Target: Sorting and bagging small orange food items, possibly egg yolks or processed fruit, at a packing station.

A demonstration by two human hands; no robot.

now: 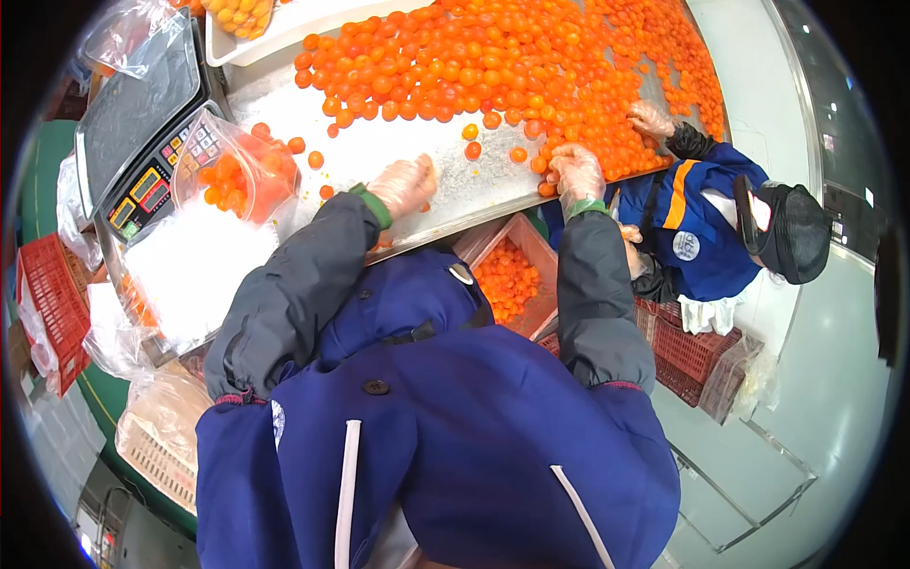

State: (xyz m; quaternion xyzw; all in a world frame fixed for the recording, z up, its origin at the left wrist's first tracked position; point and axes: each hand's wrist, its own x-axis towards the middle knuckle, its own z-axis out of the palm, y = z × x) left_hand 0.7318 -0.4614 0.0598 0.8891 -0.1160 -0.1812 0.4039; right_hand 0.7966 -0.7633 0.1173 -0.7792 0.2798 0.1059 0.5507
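Observation:
Small orange-red tomatoes (455, 60) are heaped over the far and right part of a metal worktable (263, 99). My left hand (404, 186), in a clear plastic glove, is above the table's near part; its fingers are curled and I cannot tell whether anything is in them. At the near edge of the heap, my right hand (577, 171), gloved likewise, touches or hovers at a few tomatoes with bent fingers; its grip is unclear. Left of my left hand, a clear plastic bag (245, 167) with tomatoes in it lies beside a digital scale (146, 117).
A co-worker (711, 220) reaches into the heap at the right. Below the table edge is a pink crate (547, 259) of tomatoes. A white tray (234, 53) stands at the back, a red crate (53, 306) at the left. White plastic sheets (206, 263) lie near the scale.

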